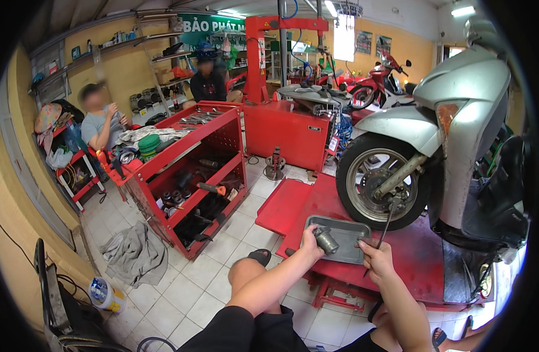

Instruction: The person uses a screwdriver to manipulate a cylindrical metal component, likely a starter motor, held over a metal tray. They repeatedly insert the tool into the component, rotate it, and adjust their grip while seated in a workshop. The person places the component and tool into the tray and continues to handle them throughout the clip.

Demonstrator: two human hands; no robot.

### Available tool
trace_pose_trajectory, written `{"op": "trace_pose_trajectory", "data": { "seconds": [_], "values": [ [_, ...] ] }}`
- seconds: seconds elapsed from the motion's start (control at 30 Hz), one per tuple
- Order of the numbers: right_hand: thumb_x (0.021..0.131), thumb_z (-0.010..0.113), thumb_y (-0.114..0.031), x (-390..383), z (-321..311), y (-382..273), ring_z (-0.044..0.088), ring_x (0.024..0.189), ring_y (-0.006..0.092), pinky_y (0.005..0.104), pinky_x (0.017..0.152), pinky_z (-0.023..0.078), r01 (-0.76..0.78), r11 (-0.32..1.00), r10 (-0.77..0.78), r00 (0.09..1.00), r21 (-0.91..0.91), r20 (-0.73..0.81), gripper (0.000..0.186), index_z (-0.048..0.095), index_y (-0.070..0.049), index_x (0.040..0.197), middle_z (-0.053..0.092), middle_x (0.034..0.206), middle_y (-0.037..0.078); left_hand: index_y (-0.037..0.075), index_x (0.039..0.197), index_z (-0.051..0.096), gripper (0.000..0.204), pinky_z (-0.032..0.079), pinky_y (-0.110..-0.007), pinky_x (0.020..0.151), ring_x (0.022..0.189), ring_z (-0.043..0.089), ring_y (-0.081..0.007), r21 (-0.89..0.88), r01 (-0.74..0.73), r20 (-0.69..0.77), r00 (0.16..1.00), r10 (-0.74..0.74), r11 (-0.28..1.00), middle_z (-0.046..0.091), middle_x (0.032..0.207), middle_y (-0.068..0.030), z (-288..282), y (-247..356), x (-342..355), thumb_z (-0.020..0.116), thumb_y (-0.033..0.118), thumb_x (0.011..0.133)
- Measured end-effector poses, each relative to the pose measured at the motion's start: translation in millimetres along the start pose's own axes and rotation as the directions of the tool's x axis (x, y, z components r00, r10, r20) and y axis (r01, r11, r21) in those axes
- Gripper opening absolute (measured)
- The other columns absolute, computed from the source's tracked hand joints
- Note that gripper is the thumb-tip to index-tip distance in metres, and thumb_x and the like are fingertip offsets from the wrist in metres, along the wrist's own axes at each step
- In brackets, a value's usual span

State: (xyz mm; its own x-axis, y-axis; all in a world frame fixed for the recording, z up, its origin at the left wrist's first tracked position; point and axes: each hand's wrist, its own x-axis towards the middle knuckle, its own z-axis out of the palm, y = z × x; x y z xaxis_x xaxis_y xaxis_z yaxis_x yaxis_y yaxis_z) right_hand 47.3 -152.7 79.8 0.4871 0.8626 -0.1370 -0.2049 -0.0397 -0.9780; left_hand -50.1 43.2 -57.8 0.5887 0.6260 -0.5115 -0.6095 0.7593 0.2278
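Note:
My left hand grips a dull metal cylindrical part over the left side of a shallow grey tray, which rests on the red lift platform. My right hand is closed on a long thin tool at the tray's right side; its dark rod points up toward the front wheel hub. Its upper end overlaps the hub, so I cannot tell whether they touch. The silver scooter stands on the platform, with its front wheel just beyond the tray.
A red tool cart stands left, with two seated people behind it. A grey cloth, bucket and black equipment are lower left. A metal stand is ahead. Another person's foot shows lower right.

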Motion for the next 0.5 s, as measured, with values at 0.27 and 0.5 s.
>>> {"op": "trace_pose_trajectory", "data": {
  "seconds": [0.27, 0.5],
  "values": [
    [0.081, 0.076, -0.009, 65.6, -25.5, 51.8, 0.033, 0.050, 0.0022, 0.0248, 0.046, 0.025, 0.221, 0.844, -0.230, 0.972, -0.489, 0.042, 0.017, 0.075, 0.000, 0.096, 0.049, 0.056, -0.007, 0.002, 0.111, 0.060, 0.039, 0.052, -0.053, 0.088, 0.092, 0.064, -0.0367, 0.176, 0.061, -0.051, 0.997, -0.053, 0.983, 0.066, 0.101, -0.0191, -8.1, 3.8, -0.9, 0.054, 0.033, 0.089],
    [0.074, 0.080, -0.002, 87.9, -33.4, 56.3, 0.024, 0.049, 0.0003, 0.0241, 0.045, 0.018, 0.077, 0.917, -0.071, 0.997, -0.392, 0.029, 0.016, 0.074, -0.001, 0.089, 0.034, 0.055, -0.011, 0.003, 0.113, 0.056, 0.040, 0.052, -0.053, 0.088, 0.096, 0.065, -0.0354, 0.201, 0.164, -0.102, 0.984, -0.146, 0.966, 0.065, 0.106, -0.0175, -8.8, 8.2, 16.1, 0.063, 0.032, 0.087]
  ]
}}
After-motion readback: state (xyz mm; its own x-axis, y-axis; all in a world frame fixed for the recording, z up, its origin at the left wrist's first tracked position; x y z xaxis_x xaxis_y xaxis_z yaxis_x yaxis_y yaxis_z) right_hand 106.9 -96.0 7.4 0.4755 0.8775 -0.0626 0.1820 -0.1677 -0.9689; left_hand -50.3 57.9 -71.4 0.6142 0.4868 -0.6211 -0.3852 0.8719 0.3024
